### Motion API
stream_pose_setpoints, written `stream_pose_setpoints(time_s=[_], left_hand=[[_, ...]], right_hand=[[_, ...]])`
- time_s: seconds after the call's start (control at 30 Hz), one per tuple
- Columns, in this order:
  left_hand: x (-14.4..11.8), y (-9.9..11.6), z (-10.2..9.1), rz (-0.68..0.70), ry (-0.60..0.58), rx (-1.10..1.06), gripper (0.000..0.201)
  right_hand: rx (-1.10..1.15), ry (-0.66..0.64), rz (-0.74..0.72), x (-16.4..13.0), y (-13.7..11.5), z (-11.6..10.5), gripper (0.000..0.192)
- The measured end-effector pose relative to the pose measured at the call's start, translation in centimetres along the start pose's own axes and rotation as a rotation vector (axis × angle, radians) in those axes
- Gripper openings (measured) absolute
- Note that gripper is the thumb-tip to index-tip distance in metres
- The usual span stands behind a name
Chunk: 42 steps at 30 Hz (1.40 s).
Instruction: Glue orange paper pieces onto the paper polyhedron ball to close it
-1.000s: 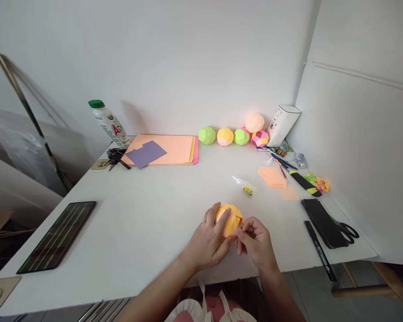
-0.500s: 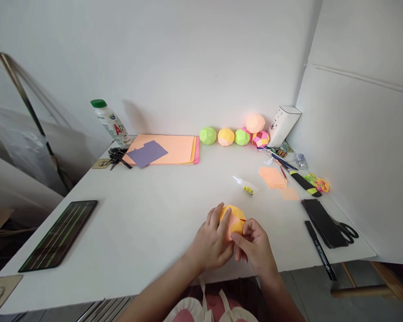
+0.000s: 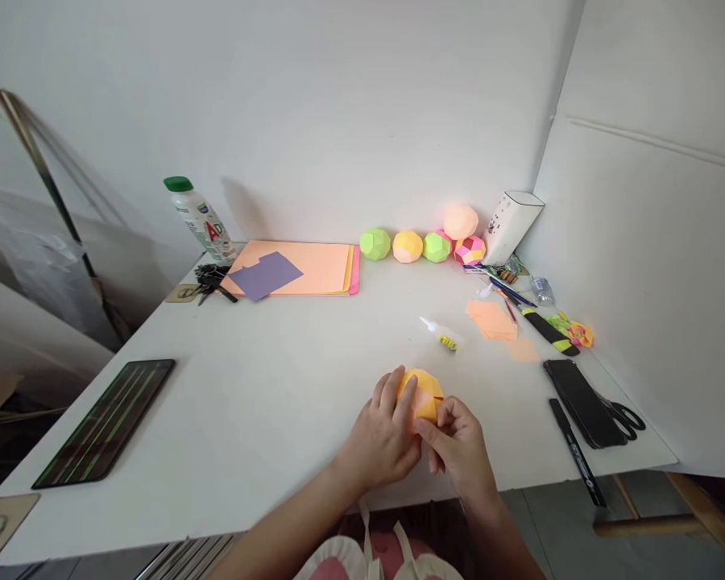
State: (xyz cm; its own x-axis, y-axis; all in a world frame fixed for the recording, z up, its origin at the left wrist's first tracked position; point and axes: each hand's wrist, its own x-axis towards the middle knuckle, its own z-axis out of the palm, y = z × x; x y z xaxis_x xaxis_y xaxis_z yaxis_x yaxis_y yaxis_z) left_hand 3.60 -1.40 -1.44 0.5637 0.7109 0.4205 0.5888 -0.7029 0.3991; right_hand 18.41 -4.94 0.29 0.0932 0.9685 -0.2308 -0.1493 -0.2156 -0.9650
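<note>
A faceted paper ball point(image 3: 426, 387) in yellow and peach is held between my two hands above the front part of the table. My left hand point(image 3: 387, 435) wraps round its left side, with fingers spread over the top. At its lower right edge, my right hand point(image 3: 456, 443) pinches the paper with thumb and fingers. A narrow dark reddish gap shows in the ball's right side, just above the right fingers. The ball's underside is hidden by my hands. Just beyond the ball lies a small white glue bottle point(image 3: 440, 333) with a yellow label.
Several finished paper balls point(image 3: 407, 246) line the wall. Peach paper pieces point(image 3: 491, 320), a utility knife point(image 3: 548, 332), a black case point(image 3: 583, 403), scissors point(image 3: 627, 417) and a marker point(image 3: 577, 453) lie right. Coloured sheets point(image 3: 320, 270), a bottle point(image 3: 202, 221) and a tablet point(image 3: 105, 423) are left.
Hardly anything differs. The right fingers have shifted very slightly at the ball's edge; both hands keep their hold, and the view has moved a touch.
</note>
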Motion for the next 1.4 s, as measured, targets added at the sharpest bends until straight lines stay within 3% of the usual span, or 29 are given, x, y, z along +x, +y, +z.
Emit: stream_pose_setpoints(time_s=[0.27,0.53,0.73,1.0,1.13,1.3,1.4], left_hand=[[-0.1,-0.1,0.1,0.008,0.007,0.024,0.072],[0.1,0.0,0.1,0.044,0.052,0.026,0.067],[0.0,-0.1,0.3,0.072,0.131,0.022,0.061],[0.1,-0.2,0.4,0.052,0.184,0.008,0.055],[0.2,0.1,0.1,-0.024,0.167,-0.014,0.052],[0.5,0.5,-0.8,-0.231,0.09,-0.172,0.058],[0.6,0.4,-1.0,-0.297,0.136,-0.266,0.058]], right_hand=[[0.197,0.072,0.019,0.1,0.0,0.6,0.05],[0.221,0.148,0.02,0.2,-0.1,0.8,0.056],[0.185,0.135,0.001,0.2,-0.1,0.6,0.048],[0.225,0.197,-0.03,0.5,0.1,0.8,0.052],[0.131,0.133,-0.022,0.8,0.0,0.8,0.044],[-0.041,0.004,-0.039,0.3,-1.1,0.4,0.033],[-0.133,0.054,-0.155,0.4,-2.5,-0.6,0.029]])
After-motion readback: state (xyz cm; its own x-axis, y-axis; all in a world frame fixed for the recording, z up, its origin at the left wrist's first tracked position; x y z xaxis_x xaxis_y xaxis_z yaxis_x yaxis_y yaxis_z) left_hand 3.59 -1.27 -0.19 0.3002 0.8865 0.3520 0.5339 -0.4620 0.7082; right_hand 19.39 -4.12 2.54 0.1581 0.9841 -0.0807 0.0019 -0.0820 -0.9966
